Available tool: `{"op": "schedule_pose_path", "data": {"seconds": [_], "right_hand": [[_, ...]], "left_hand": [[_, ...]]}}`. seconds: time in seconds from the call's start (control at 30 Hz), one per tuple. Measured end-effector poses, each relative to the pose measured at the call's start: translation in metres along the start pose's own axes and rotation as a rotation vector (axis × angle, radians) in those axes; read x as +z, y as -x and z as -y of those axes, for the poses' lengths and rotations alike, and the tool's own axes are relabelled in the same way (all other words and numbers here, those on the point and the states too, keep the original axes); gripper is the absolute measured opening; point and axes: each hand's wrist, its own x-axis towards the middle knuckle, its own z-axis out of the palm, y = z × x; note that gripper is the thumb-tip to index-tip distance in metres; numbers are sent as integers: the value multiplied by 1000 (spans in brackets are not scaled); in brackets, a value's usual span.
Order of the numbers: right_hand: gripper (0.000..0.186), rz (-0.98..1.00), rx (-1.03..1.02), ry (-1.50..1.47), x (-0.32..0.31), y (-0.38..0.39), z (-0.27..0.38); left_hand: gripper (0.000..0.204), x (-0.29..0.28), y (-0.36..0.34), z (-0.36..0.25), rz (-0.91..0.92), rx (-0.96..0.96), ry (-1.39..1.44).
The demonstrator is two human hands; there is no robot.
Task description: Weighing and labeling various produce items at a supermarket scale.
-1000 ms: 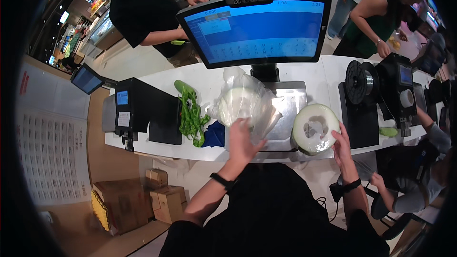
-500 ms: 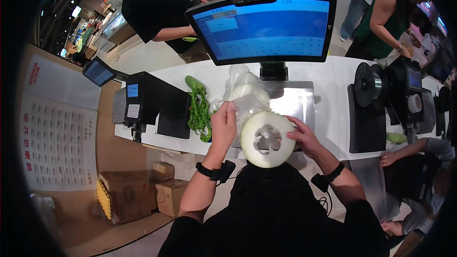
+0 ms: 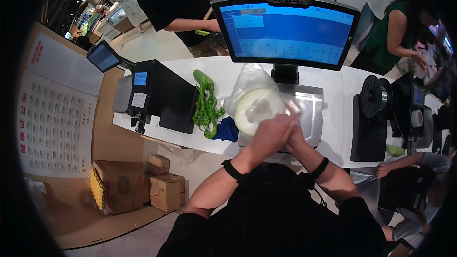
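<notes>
A cut piece of winter melon (image 3: 246, 120), pale green with a white hollow face, lies in a clear plastic bag (image 3: 252, 77) at the left part of a metal scale plate (image 3: 312, 131). My left hand (image 3: 272, 135) crosses the melon's near right edge, closed around bag film. Right beside it, my right hand (image 3: 296, 134) is closed too, touching the left. Both hands are smeared by motion, and their fingertips partly hide each other. Blurred film shows just above them. Left of the melon lie green peppers (image 3: 205, 109) and a long green vegetable (image 3: 198, 74).
Behind the scale stands a wide screen (image 3: 288, 33). A black machine (image 3: 171, 95) is at the left, a reel of clear film (image 3: 376, 96) at the right. Dark blue cloth-like material (image 3: 226, 129) lies near the peppers. Cardboard boxes (image 3: 166, 192) sit on the floor. Several people stand around the counter.
The melon has moved from above the counter's near edge to the scale, now inside the bag. My left hand has swung right to meet my right hand. The view has shifted slightly.
</notes>
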Motion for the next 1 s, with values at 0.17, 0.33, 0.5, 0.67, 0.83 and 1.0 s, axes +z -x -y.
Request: {"op": "schedule_pose_path", "data": {"seconds": [0.17,0.33,0.5,0.67,0.83,1.0], "right_hand": [[49,92,-552,865,20,-30,1],[57,248,-312,862,-34,-29,8],[53,98,208,1239,-106,14,50],[25,-284,-686,1445,-86,-17,30],[33,-43,-565,1555,-69,-33,60],[43,68,-347,1534,-24,9,105]], "left_hand": [[30,-1,33,-16,36,149,170],[45,-17,76,12,-66,-54,-24],[54,1,101,43,-276,-214,-272],[35,50,95,86,41,-488,-369],[12,21,120,103,50,-615,-286],[14,-60,140,75,-183,-820,458]]}}
